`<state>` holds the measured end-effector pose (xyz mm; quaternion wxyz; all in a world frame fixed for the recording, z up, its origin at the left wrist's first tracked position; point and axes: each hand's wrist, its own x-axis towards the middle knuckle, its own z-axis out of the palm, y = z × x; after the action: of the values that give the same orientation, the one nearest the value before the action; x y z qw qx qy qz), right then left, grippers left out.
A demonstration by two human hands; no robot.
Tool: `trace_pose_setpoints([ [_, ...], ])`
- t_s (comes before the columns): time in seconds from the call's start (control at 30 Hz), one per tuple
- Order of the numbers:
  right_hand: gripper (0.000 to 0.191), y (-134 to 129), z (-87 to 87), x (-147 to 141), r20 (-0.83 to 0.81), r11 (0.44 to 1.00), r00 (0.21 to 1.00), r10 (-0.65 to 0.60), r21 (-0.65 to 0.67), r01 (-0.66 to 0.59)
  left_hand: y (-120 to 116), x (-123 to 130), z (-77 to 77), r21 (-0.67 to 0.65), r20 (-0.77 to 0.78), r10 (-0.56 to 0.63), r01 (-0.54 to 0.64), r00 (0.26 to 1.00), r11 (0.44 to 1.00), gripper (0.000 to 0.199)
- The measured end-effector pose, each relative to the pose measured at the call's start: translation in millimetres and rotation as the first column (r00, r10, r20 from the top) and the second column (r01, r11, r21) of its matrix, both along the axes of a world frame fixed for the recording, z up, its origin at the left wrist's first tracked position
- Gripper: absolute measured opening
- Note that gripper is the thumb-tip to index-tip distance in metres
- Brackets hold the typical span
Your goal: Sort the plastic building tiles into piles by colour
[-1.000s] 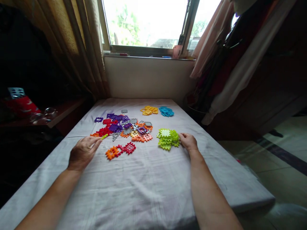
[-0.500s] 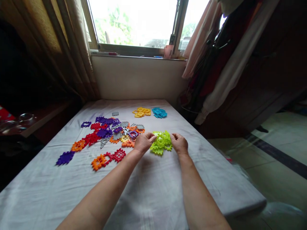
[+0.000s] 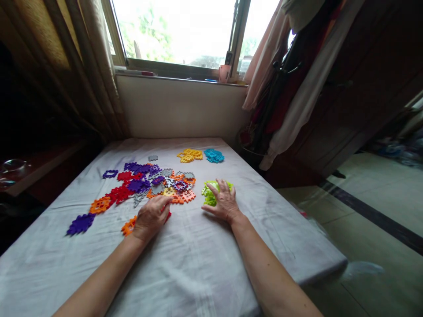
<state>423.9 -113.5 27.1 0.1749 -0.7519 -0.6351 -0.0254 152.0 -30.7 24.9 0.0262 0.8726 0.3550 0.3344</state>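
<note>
My right hand (image 3: 224, 201) lies with spread fingers on top of a pile of lime-green notched plastic tiles (image 3: 209, 196). Left of it, my left hand (image 3: 152, 217) is bent with its fingers together, low over the near part of the mixed tiles. A red tile (image 3: 168, 216) shows partly beneath its fingers, and an orange tile (image 3: 128, 226) sticks out on its left side. Whatever the left fingertips hold, if anything, is hidden. An orange-red tile (image 3: 177, 200) lies just beyond those fingertips.
Mixed tiles, with purple ones (image 3: 136, 186) and red ones (image 3: 119, 194), spread across the left half of the white-covered table (image 3: 198, 264). Yellow tiles (image 3: 190, 155) and blue tiles (image 3: 214, 155) form separate piles at the back. Clothes (image 3: 294, 110) hang beyond the right edge.
My left hand has left the green pile and moved left to the near red and orange tiles. My right hand has opened and spread over the green pile. The view has shifted slightly.
</note>
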Motion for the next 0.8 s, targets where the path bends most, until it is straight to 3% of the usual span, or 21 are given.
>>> trace_pose_setpoints([
  [0.13, 0.068, 10.7, 3.4, -7.7, 0.038, 0.996, 0.998, -0.055, -0.071, 0.058, 4.1, -26.7, -10.8, 0.166, 0.045, -0.021, 0.013, 0.999, 0.986, 0.027],
  [0.23, 0.060, 24.9, 5.5, -6.8, 0.024, 0.985, 0.988, -0.151, -0.076, 0.153, 5.9, -32.2, -12.1, 0.208, 0.101, 0.005, -0.026, 0.995, 0.978, 0.032],
  [0.43, 0.056, 57.9, 4.5, 7.6, 0.035, 0.952, 0.955, -0.295, -0.071, 0.297, 4.1, -35.1, -7.1, 0.223, 0.142, 0.021, -0.053, 0.990, 0.973, 0.032],
  [0.8, 0.058, 116.7, -4.8, 77.6, 0.073, 0.895, 0.896, -0.438, -0.062, 0.442, 1.1, -37.0, -8.0, 0.134, 0.147, 0.023, -0.043, 0.989, 0.990, 0.030],
])
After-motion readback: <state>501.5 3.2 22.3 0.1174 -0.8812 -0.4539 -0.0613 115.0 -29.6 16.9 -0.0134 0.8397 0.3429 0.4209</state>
